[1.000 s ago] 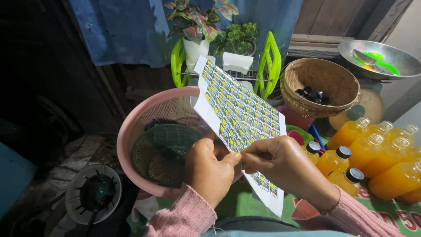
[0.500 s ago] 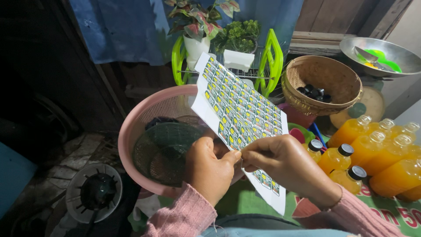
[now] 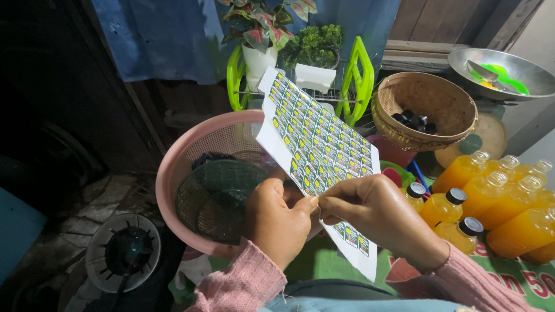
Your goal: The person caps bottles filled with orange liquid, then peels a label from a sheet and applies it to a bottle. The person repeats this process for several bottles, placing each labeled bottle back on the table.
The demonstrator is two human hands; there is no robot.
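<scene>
Hardly anything moved since before: both hands pinch the sticker sheet (image 3: 321, 150) above the pink basket (image 3: 173, 173), left hand (image 3: 277, 216) and right hand (image 3: 376, 214) closed on its edge; peeling slowly seems wise.

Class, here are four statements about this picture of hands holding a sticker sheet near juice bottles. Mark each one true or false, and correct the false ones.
1. Both hands, left hand and right hand, pinch the white sheet of small yellow-green stickers. True.
2. The woven wicker basket holds orange bottles. False: it holds dark caps.
3. All the orange juice bottles have black caps. False: several have none.
4. A dark green mesh basket sits inside the pink plastic basket. True.
</scene>
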